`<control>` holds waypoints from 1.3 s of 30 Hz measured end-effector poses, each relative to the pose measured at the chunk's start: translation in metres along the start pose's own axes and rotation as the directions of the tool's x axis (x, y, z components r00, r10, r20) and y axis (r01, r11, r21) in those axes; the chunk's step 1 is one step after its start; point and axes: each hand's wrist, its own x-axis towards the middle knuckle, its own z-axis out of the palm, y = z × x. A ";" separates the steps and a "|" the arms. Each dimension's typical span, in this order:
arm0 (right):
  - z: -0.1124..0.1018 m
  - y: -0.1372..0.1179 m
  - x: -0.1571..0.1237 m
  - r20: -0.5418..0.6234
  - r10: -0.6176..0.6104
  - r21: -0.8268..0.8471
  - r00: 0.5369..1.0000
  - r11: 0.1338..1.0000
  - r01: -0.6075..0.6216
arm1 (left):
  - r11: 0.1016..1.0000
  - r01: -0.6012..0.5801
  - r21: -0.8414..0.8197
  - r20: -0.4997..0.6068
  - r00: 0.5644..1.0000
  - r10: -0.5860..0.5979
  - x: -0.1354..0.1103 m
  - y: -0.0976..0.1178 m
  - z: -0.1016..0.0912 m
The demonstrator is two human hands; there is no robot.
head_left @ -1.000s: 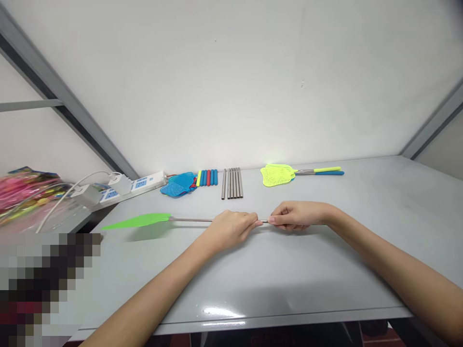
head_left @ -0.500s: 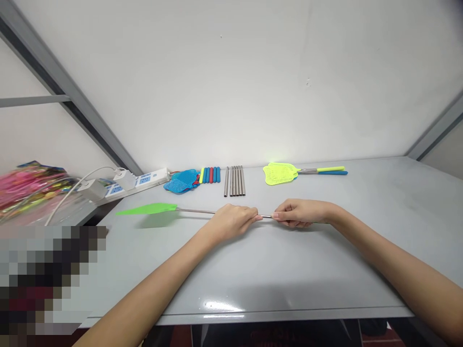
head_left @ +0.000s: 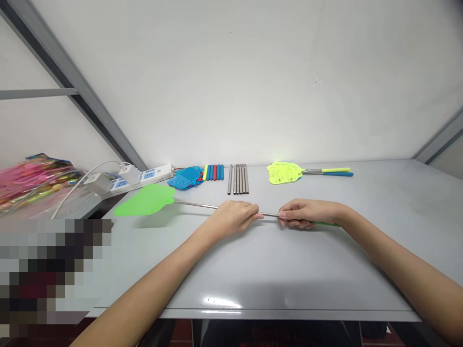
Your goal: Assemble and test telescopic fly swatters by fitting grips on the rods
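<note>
A fly swatter with a bright green head [head_left: 146, 200] and a thin metal rod is held level just above the grey table. My left hand [head_left: 235, 216] is closed around the middle of the rod. Farther right, my right hand [head_left: 303, 213] grips the rod near its end, thumb on top. Part of a green handle [head_left: 327, 223] shows behind that wrist. Beyond my hands lie several metal tubes [head_left: 238, 179], a row of short coloured grips [head_left: 213, 172] and a pile of blue swatter heads [head_left: 186, 178].
Fly swatters with a yellow head [head_left: 285, 172] on top lie at the back right by the wall. A white power strip [head_left: 154, 176] with plugs and cables runs along the left. Pink packaged items [head_left: 34, 180] are heaped at far left. The table's front edge [head_left: 307, 314] is near me.
The green swatter head has turned from nearly edge-on to showing its flat face. My right hand has drawn slightly away from the left, exposing more rod. The view has shifted a little.
</note>
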 end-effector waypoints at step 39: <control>0.024 -0.002 0.018 -0.077 -0.026 0.018 0.997 0.999 0.028 | 1.000 0.024 -0.002 -0.057 0.998 -0.024 0.008 0.015 0.017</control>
